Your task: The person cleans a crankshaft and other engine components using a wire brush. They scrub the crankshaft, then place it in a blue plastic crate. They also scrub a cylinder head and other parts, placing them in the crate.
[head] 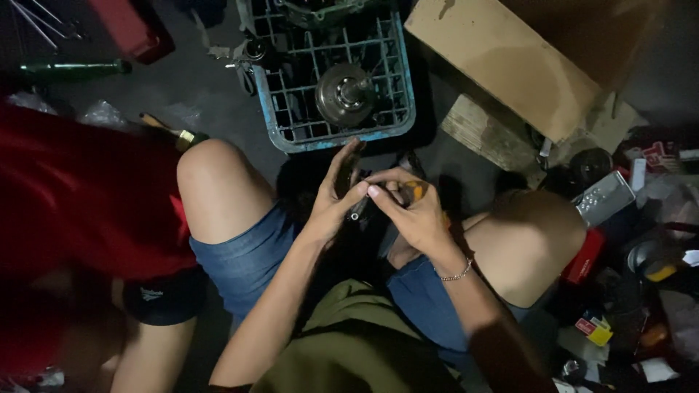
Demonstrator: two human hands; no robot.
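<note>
Head view: hands (378, 200) hide a small dark part (358, 209) (shape unclear).

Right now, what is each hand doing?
Left hand: closed around a small dark metal part.
Right hand: closed on an orange-handled tool.

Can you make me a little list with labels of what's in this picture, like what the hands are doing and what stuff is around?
left hand: wrapped around a small dark metal part, held between the knees
right hand: grips an orange-handled tool, thumb touching the left hand
wrist: thin bracelet
in front: blue plastic crate with a round metal part in it
upper right: cardboard box
left: another person in a red shirt
light: dim, small details unclear
</note>
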